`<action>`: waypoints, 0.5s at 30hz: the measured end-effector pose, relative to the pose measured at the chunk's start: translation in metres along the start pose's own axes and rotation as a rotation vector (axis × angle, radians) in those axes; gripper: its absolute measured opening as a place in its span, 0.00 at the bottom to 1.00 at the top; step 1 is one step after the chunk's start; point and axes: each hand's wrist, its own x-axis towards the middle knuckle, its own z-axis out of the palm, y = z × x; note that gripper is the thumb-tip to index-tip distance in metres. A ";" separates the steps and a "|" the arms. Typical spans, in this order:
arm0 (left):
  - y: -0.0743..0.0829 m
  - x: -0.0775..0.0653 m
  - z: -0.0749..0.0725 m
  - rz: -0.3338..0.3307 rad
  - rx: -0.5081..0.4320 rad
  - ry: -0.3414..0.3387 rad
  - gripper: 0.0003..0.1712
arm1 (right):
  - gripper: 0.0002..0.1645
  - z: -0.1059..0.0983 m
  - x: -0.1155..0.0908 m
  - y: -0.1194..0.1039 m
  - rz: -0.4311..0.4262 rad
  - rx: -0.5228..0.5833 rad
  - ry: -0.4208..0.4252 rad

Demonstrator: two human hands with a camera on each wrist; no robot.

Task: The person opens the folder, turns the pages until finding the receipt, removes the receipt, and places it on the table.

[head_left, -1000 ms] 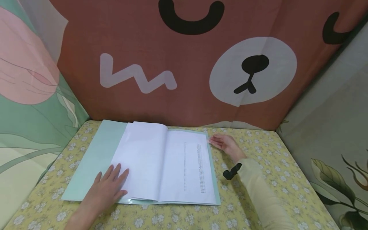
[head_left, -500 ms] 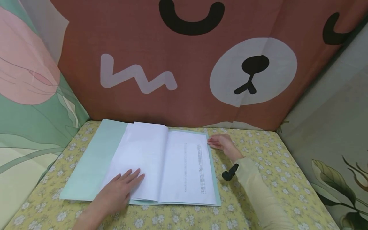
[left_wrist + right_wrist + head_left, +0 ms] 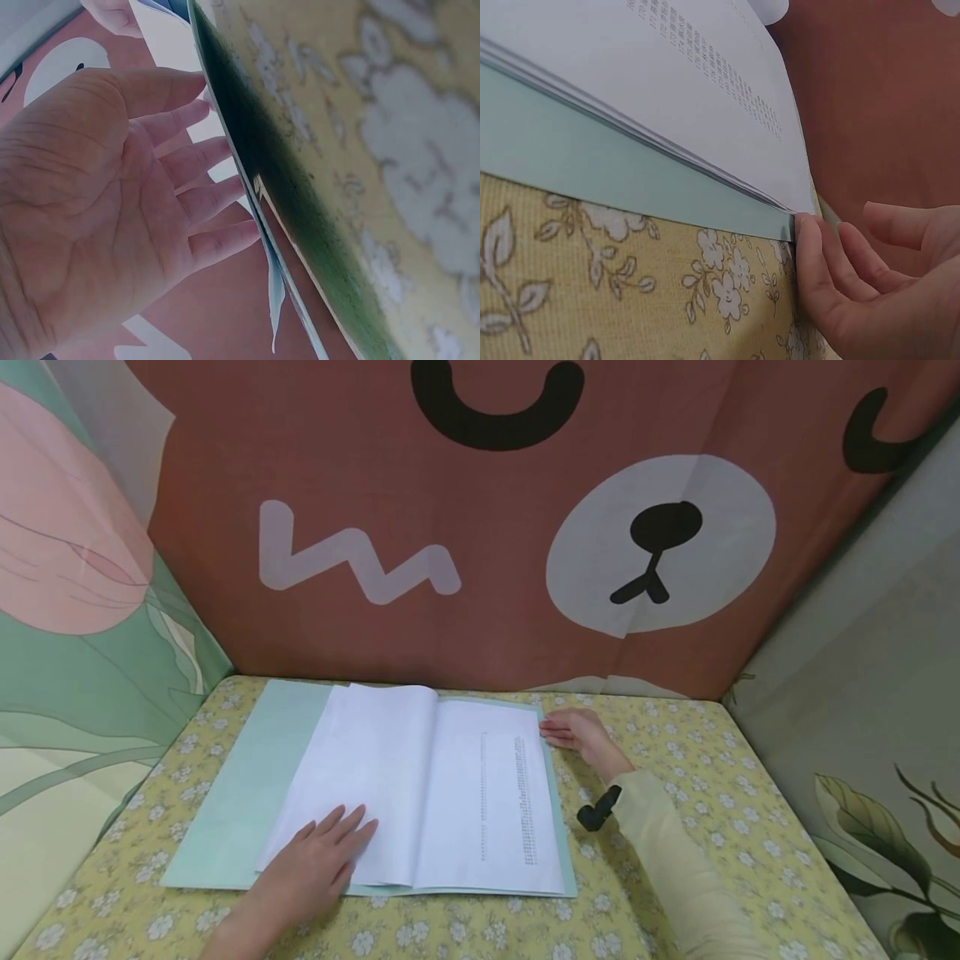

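Observation:
A pale green folder (image 3: 240, 785) lies spread on the table with white pages inside. The turned left page (image 3: 367, 752) is blank and overlaps the cover; the right page (image 3: 457, 810) bears two narrow columns of small print. My left hand (image 3: 315, 860) rests on the lower part of the left page, fingers straight and a little spread; its palm (image 3: 97, 202) faces the left wrist camera. At the upper right edge of the page stack is my right hand (image 3: 585, 737). In the right wrist view, its fingertips (image 3: 806, 225) touch the page corner while the thumb stays apart.
A yellow flowered cloth (image 3: 675, 843) covers the table. Behind it hangs a brown fabric backdrop (image 3: 495, 635) with a bear's face, and patterned panels rise at left and right. A black strap (image 3: 598, 810) sticks out from the right wrist.
My left hand has slid right, from the cover and page edge onto the left page, which now lies further over the cover. The right hand has shifted slightly left against the page edge.

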 end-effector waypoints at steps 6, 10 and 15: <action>-0.001 -0.002 0.001 0.018 0.026 0.036 0.28 | 0.27 0.002 0.000 -0.002 0.004 0.008 -0.009; -0.001 -0.002 0.001 0.018 0.031 0.043 0.27 | 0.27 0.003 0.000 -0.002 -0.002 -0.007 -0.003; -0.001 -0.002 0.002 0.010 0.029 0.030 0.27 | 0.28 0.004 0.000 -0.002 -0.002 -0.023 0.002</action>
